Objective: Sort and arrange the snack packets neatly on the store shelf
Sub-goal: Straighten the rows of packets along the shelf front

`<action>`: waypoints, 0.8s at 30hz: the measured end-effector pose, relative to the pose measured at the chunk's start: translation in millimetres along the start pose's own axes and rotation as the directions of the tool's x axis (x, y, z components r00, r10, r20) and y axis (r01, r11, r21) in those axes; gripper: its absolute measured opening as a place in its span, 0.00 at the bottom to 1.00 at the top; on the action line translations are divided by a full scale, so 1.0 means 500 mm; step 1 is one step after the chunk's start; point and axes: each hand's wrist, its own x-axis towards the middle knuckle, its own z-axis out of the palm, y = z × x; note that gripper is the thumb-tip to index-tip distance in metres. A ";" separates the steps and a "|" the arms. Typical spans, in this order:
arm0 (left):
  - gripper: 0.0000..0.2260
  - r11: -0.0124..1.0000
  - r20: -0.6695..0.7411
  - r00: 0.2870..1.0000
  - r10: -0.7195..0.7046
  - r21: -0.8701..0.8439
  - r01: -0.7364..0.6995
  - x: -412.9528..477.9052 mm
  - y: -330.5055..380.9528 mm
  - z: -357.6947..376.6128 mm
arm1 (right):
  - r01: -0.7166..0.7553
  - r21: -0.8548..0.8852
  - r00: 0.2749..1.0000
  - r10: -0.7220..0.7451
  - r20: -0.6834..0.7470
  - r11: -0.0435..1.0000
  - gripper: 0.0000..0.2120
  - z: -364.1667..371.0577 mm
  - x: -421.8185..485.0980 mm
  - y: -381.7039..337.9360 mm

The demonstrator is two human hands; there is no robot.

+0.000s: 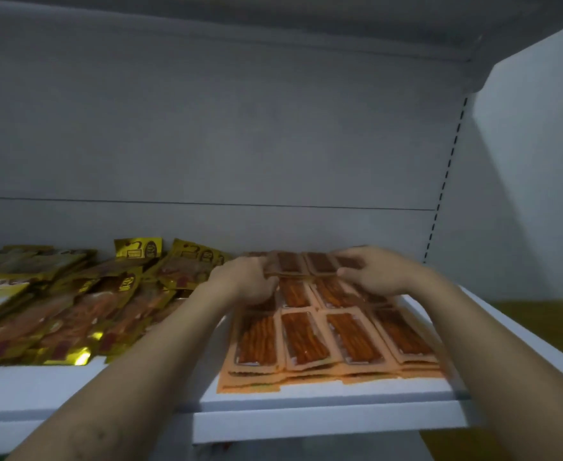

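Head camera, at a store rack: a white shelf (306,399) runs across the frame beneath a grey back panel (240,128), with the underside of an upper shelf (273,21) overhead and a slotted upright (446,181) beside a pale side wall (532,161) at right. Gold snack packets (74,304) lie in a loose, overlapping heap on the left half. Orange snack packets (340,337) sit in stacked rows on the right half, their lowest layers fanned out at the front. A person's left hand (240,281) curls its fingers round the left end of the rear row (306,264) of orange packets, while the right hand (376,271) pinches the right end, fingers on top and thumb beneath. A bare white strip separates the orange stack from the shelf's front lip, a narrow lane of bare shelf runs between the two piles under the left forearm, and tall open space stands above both.
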 end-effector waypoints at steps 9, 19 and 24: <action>0.20 0.999 0.166 0.986 -0.017 0.049 0.009 0.120 0.025 0.002 | 0.043 0.062 0.989 -0.051 0.142 0.997 0.25 0.031 0.130 0.141; 0.24 0.993 0.236 0.971 -0.045 0.115 0.018 0.148 0.020 0.030 | 0.057 0.029 0.982 -0.061 0.181 0.998 0.22 0.080 0.181 0.191; 0.28 1.000 0.281 0.959 -0.025 0.011 0.023 0.144 -0.001 0.028 | 0.077 0.022 0.984 -0.080 0.160 0.997 0.23 0.088 0.181 0.193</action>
